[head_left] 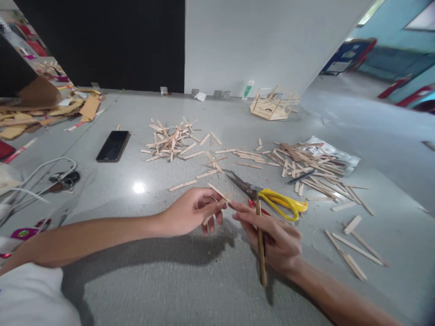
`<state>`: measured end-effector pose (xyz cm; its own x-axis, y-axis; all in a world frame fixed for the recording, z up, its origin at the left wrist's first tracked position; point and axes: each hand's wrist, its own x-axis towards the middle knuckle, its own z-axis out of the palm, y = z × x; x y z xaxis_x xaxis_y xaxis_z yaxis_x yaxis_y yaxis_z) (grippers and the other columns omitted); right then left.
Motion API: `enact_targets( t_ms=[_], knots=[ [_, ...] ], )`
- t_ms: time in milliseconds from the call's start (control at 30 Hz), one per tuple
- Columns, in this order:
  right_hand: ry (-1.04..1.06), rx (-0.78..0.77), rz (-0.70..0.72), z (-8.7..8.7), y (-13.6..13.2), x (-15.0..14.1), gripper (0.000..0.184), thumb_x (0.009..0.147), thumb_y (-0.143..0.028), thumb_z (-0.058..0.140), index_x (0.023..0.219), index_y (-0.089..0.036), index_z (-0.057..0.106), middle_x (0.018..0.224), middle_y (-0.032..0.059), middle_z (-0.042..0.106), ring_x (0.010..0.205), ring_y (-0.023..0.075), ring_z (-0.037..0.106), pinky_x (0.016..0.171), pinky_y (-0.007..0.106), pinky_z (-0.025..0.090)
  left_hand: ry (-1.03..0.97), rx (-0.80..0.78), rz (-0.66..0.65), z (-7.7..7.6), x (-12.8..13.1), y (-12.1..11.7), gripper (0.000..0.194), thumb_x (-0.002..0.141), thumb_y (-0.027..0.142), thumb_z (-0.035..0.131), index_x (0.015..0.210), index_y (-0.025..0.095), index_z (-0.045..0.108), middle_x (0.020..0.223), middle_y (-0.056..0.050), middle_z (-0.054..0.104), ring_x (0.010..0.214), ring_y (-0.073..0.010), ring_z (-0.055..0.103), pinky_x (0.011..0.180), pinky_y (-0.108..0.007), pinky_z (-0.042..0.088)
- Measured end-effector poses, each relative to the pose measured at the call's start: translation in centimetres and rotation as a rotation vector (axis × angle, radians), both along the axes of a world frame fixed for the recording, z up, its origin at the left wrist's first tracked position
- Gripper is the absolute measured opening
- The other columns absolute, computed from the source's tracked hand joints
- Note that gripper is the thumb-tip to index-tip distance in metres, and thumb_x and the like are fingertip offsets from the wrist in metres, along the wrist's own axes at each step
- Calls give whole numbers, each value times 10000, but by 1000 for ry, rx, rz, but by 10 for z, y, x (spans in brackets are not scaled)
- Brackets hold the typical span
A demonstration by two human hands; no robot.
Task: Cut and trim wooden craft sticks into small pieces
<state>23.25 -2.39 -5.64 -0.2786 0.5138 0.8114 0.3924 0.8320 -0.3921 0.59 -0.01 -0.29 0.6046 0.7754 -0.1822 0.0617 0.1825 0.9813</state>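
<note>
Grey tabletop point(152, 290), smooth and slightly shiny, runs across the whole view, catching a bright spot of light left of centre; at far left lie brown scraps point(12, 131) and a looped white cable point(63, 159), with a magenta item point(23, 233) below, its round emblem too blurred to read; a black panel point(115, 40) stands behind, and a dark-screened phone point(113, 146) lies before it; next comes a loose heap of wooden sticks point(173, 140); the left hand point(190, 210), fingers curled, pinches a thin stick point(217, 192) above the table near the centre; a pale panel point(251, 40) rises behind a green-and-white tube point(248, 89), its print too small to read; yellow-handled scissors point(277, 199) lie just beyond the right hand point(275, 240), which is partly closed round a slim rod point(261, 251), fingertips at the thin stick's near end; farther back sits a stick framework point(272, 108); rightward, more sticks point(316, 170) overlap a clear packet point(343, 154), its marks illegible; beyond, a blue box point(350, 54) bears an unreadable white label before a teal wall point(397, 34).
</note>
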Motion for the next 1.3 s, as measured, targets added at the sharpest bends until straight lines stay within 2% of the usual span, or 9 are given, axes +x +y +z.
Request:
enact_targets(
  t_ms=[167, 333, 433, 567, 667, 800, 1033, 1167, 1300],
  knots=[
    [-89, 46, 72, 3, -5, 5, 610, 878, 62, 623, 1411, -235, 611, 1319, 121, 702, 1001, 221, 789, 770, 323, 689, -58, 50, -6, -4, -1, 2, 474, 930, 606, 641, 926, 133, 666, 814, -41, 673, 662, -115, 630, 608, -243, 534],
    [-94, 64, 103, -2, -4, 8, 583, 884, 62, 608, 1401, -206, 617, 1343, 134, 694, 1088, 236, 761, 846, 352, 682, -180, 101, 51, -8, 0, 4, 374, 905, 511, 730, 928, 138, 714, 866, -56, 706, 825, -146, 682, 795, -281, 544],
    [-61, 55, 55, -1, -5, 6, 544, 869, 24, 660, 1352, -226, 636, 1285, 118, 732, 1027, 259, 781, 804, 374, 696, -180, 166, 75, -11, -1, 5, 271, 911, 417, 749, 922, 146, 736, 964, -73, 721, 888, -165, 699, 846, -304, 548],
    [-38, 3, 31, 6, -6, 2, 491, 862, 18, 661, 1279, -240, 652, 1215, 114, 765, 930, 258, 802, 763, 370, 702, -124, 185, 110, -9, -2, 4, 162, 928, 309, 731, 983, 157, 728, 925, -58, 743, 888, -171, 723, 856, -303, 554],
    [-41, -11, 52, 10, -5, 3, 466, 876, 8, 638, 1261, -253, 658, 1193, 101, 775, 944, 265, 798, 779, 386, 699, -88, 198, 129, -5, -2, 3, 220, 905, 270, 757, 1096, 171, 709, 926, -47, 768, 910, -190, 748, 860, -304, 559],
    [-88, 4, 114, 9, -5, 7, 512, 879, 21, 606, 1300, -266, 650, 1265, 103, 741, 1027, 287, 772, 799, 407, 696, 31, 325, 156, -1, -4, 1, 264, 888, 310, 784, 1116, 192, 723, 972, -42, 785, 938, -194, 747, 871, -291, 550],
    [-25, 32, -18, 2, -7, 3, 404, 840, -30, 744, 1190, -224, 688, 1145, 99, 800, 900, 258, 807, 757, 337, 703, 163, 609, 117, -1, -7, 0, 192, 959, 337, 697, 1087, 206, 753, 1022, -53, 785, 933, -181, 739, 800, -248, 544],
    [-10, 29, -21, 4, -6, 1, 353, 870, -52, 720, 1154, -258, 682, 1086, 57, 817, 834, 250, 813, 734, 361, 711, 184, 646, 85, -2, -8, 1, 218, 962, 386, 686, 1055, 202, 755, 1026, -72, 783, 936, -197, 740, 821, -269, 550],
    [101, -54, -119, 7, -9, -6, 272, 868, -83, 743, 1027, -295, 681, 998, 6, 830, 757, 259, 811, 651, 361, 713, 202, 594, 90, -1, -7, 2, 226, 948, 378, 706, 1098, 211, 722, 1000, -56, 795, 947, -205, 756, 922, -307, 533]
  ],
)
